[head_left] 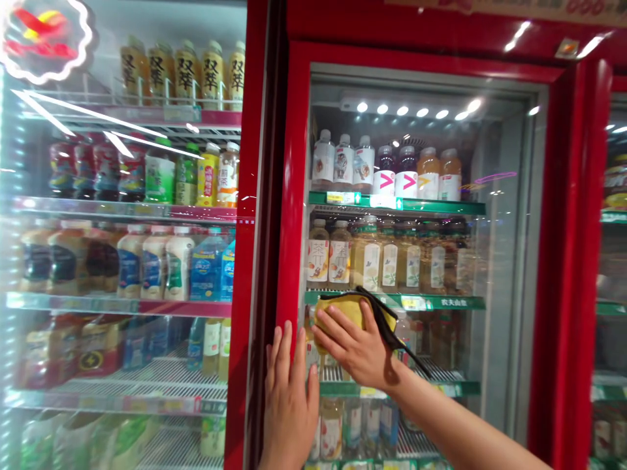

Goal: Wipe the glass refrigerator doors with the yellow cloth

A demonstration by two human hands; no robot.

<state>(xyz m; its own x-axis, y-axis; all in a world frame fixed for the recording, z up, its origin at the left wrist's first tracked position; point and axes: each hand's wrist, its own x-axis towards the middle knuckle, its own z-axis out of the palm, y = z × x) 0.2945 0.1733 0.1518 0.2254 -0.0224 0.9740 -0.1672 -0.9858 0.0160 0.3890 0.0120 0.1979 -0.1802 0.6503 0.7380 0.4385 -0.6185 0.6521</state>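
Note:
A yellow cleaning cloth (392, 318) with black edging lies bunched against the glass of the red-framed fridge door. My right hand (355, 343) presses it there from above, fingers bent slightly over the yellow side, and a black corner trails out past the wrist. To its left, my left hand (290, 398) rests on the red door frame (294, 228) with its fingers stretched upward and nothing in them. Behind the glass door (509, 261), just above the cloth, a shelf carries tea bottles (329, 254); the cloth and right hand hide part of the shelf below.
On the left stands another fridge with shelves of drinks (171, 261) and a lit round sign (44, 39) at its top. A dark gap (267, 196) runs between the two red frames. Further right, a red post (571, 294) borders a third fridge.

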